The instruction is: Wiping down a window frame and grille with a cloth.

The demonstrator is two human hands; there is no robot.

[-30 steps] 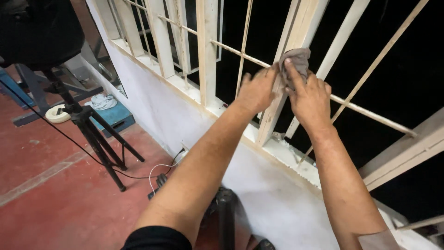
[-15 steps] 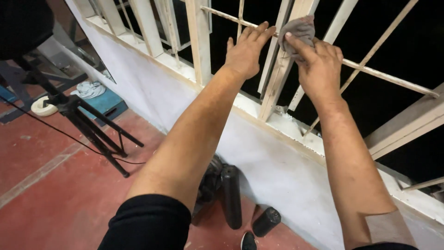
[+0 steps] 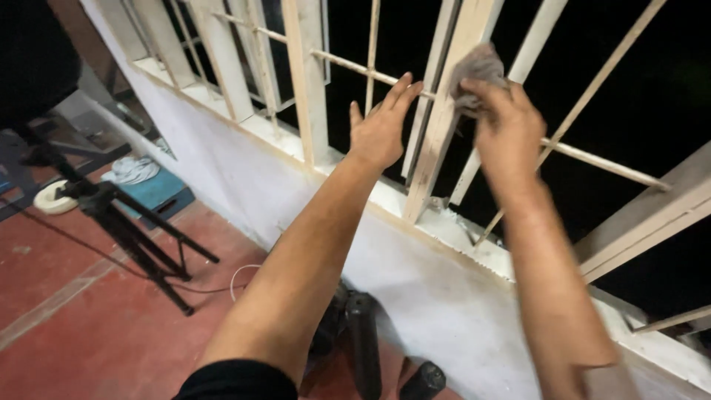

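The right hand is closed around a crumpled grey rag, fingers bunched over it, and presses the rag against a cream-painted upright bar of the window grille. The rag sits at the fingertips, above and just to the inside of the knuckles, touching the bar's face. A thin horizontal rod runs behind this hand and out past its outer side.

The left hand is open, fingers spread and stretched upward, holding nothing. Its fingertips reach the same thin rod just beside the upright bar; whether the palm rests on anything cannot be told. On the far side of this hand stands another, wider upright post.

Below both wrists lies the pale window ledge, and under it the white wall. Beneath the left forearm, on the red floor, stand dark cylindrical cans close to the wall. Well out past the left elbow a black tripod stands on the floor, with a blue mat and a white roll of tape beyond it.
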